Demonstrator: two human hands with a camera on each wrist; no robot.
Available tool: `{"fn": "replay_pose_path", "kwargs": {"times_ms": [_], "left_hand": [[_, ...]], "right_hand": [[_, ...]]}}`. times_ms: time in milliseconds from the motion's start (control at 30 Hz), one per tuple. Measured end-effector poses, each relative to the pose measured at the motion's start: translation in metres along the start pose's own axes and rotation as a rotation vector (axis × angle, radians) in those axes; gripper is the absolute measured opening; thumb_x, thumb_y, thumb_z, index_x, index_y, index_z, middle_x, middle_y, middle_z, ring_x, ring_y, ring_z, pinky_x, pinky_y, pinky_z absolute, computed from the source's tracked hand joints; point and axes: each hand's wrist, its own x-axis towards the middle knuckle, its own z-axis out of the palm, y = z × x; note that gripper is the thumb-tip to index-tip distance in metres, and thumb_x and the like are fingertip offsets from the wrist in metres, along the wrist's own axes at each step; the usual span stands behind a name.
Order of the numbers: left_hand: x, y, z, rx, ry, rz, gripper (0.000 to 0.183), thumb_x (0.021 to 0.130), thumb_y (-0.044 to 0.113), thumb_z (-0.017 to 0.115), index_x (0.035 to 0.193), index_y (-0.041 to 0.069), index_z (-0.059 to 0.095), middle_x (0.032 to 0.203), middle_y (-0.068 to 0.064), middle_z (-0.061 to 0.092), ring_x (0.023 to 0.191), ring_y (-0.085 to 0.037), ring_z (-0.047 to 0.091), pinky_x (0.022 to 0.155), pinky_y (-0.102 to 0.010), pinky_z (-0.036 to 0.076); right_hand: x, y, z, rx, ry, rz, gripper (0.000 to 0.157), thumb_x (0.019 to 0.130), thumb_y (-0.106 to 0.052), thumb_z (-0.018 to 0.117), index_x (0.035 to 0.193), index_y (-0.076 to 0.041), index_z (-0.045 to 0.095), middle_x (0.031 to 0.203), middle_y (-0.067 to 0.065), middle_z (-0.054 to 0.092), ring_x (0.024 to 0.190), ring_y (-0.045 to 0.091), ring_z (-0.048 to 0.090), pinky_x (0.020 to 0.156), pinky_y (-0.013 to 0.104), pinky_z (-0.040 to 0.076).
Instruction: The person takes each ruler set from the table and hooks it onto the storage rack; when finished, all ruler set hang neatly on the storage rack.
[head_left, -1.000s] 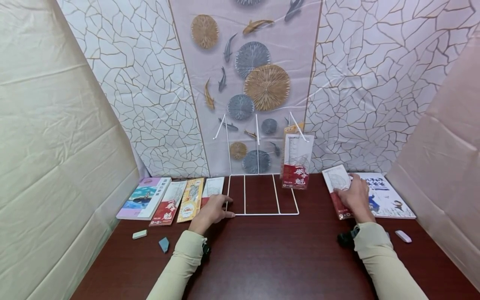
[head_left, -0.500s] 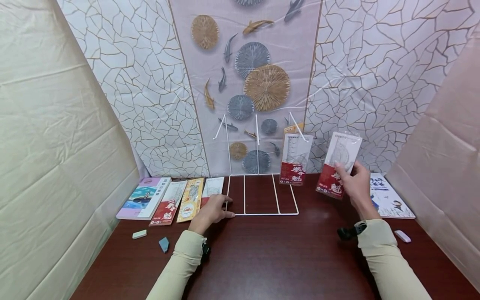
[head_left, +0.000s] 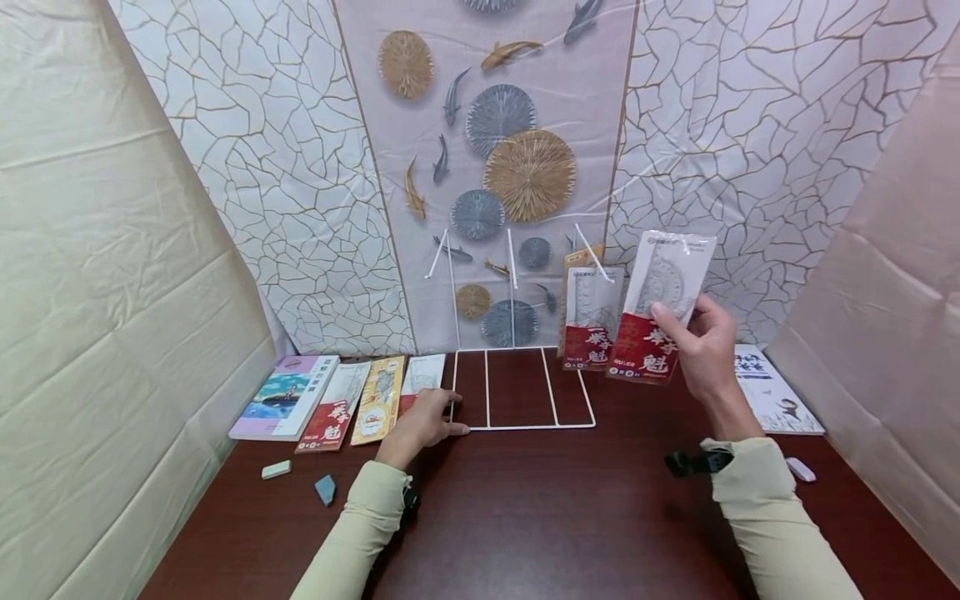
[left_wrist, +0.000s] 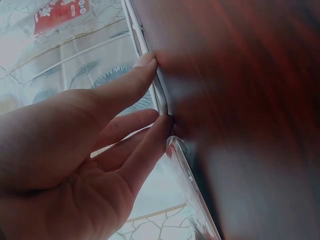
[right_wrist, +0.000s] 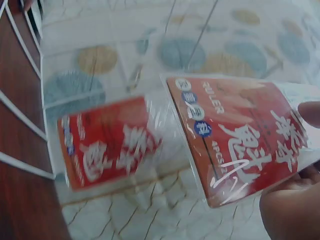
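My right hand (head_left: pixel 708 346) grips a plastic-sleeved ruler set (head_left: pixel 660 308), white above and red below, thumb across its front. It is held up in the air, just right of a matching hanging ruler set (head_left: pixel 592 321). That one hangs from the right hook of a white wire rack (head_left: pixel 525 428), in front of a yellow packet (head_left: pixel 577 258). In the right wrist view, the held ruler set (right_wrist: pixel 235 135) shows the word RULER. My left hand (head_left: pixel 423 421) rests at the rack's front left corner, its extended thumb and fingertips touching the wire base (left_wrist: pixel 159 87).
Left of the rack lie a book (head_left: pixel 288 398), a red-white packet (head_left: pixel 333 408), a yellow packet (head_left: pixel 379 400) and another red-white packet (head_left: pixel 422 373). Two small erasers, one pale (head_left: pixel 276 470) and one blue (head_left: pixel 325 490), lie nearer. At right are a white book (head_left: pixel 776 396) and another eraser (head_left: pixel 801 469).
My right hand has lifted the ruler set off the table by the right-hand book and carried it up and left toward the hanging one. My left hand stays at the rack's corner.
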Motion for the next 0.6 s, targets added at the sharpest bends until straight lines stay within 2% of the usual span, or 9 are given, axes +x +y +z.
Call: {"fn": "replay_pose_path", "kwargs": {"times_ms": [133, 300, 433, 600], "left_hand": [[-0.001, 0.002, -0.001, -0.001, 0.009, 0.017, 0.054, 0.082, 0.030, 0.085, 0.125, 0.001, 0.068, 0.124, -0.015, 0.070, 0.115, -0.030, 0.064, 0.102, -0.044, 0.051], [-0.002, 0.003, -0.002, -0.025, 0.014, 0.014, 0.053, 0.081, 0.028, 0.085, 0.125, 0.003, 0.068, 0.124, -0.015, 0.070, 0.118, -0.031, 0.063, 0.104, -0.045, 0.050], [-0.001, 0.001, -0.001, -0.026, 0.011, 0.012, 0.054, 0.081, 0.029, 0.085, 0.125, 0.003, 0.068, 0.124, -0.014, 0.070, 0.117, -0.031, 0.063, 0.104, -0.045, 0.050], [-0.001, 0.000, -0.001, -0.039, 0.010, 0.002, 0.053, 0.081, 0.028, 0.085, 0.124, 0.004, 0.069, 0.124, -0.014, 0.070, 0.116, -0.030, 0.063, 0.103, -0.044, 0.050]], "right_hand": [[-0.008, -0.008, 0.019, -0.065, -0.150, -0.032, 0.033, 0.091, -0.001, 0.070, 0.122, 0.008, 0.064, 0.102, 0.001, 0.077, 0.081, 0.011, 0.073, 0.066, 0.021, 0.059], [-0.022, -0.005, 0.044, -0.198, -0.310, 0.005, 0.036, 0.095, -0.008, 0.067, 0.130, 0.000, 0.061, 0.107, 0.007, 0.075, 0.084, 0.015, 0.073, 0.067, 0.029, 0.061], [-0.035, 0.005, 0.066, -0.222, -0.403, 0.065, 0.035, 0.097, -0.013, 0.067, 0.130, -0.004, 0.061, 0.110, 0.017, 0.072, 0.086, 0.020, 0.072, 0.068, 0.033, 0.062], [-0.047, 0.016, 0.090, -0.218, -0.470, 0.124, 0.037, 0.097, -0.018, 0.068, 0.132, -0.008, 0.061, 0.119, 0.017, 0.071, 0.096, 0.020, 0.071, 0.077, 0.030, 0.061]]}}
